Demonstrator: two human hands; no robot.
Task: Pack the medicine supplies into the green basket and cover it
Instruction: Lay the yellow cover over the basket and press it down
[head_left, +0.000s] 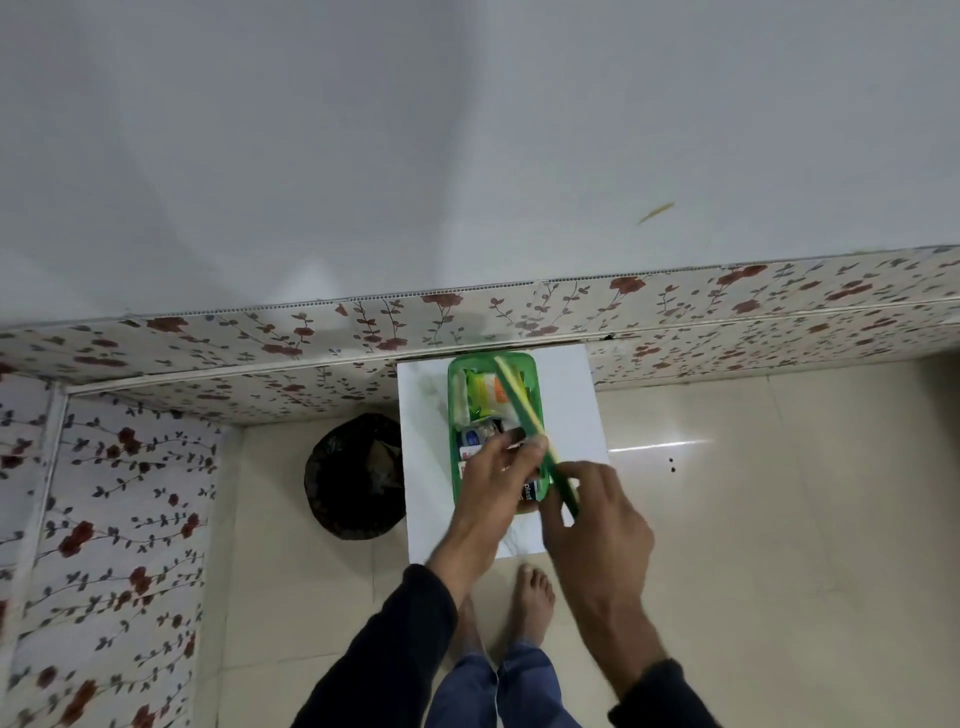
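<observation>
A green basket (453, 410) stands on a small white table (571, 405) against the flowered wall. Inside lie medicine supplies: a green and orange packet (480, 391), a small blue tin (471, 436) and a box marked "plast" (529, 489). The green lid (522, 402) is seen edge-on, tilted over the basket's right side. My right hand (592, 525) grips the lid's near end. My left hand (501, 478) hovers over the near half of the basket, its fingertips on the lid's edge.
A dark round bin (353, 475) sits on the tiled floor just left of the table. The flowered wall panel runs behind and along the left. My bare feet (530, 597) stand in front of the table.
</observation>
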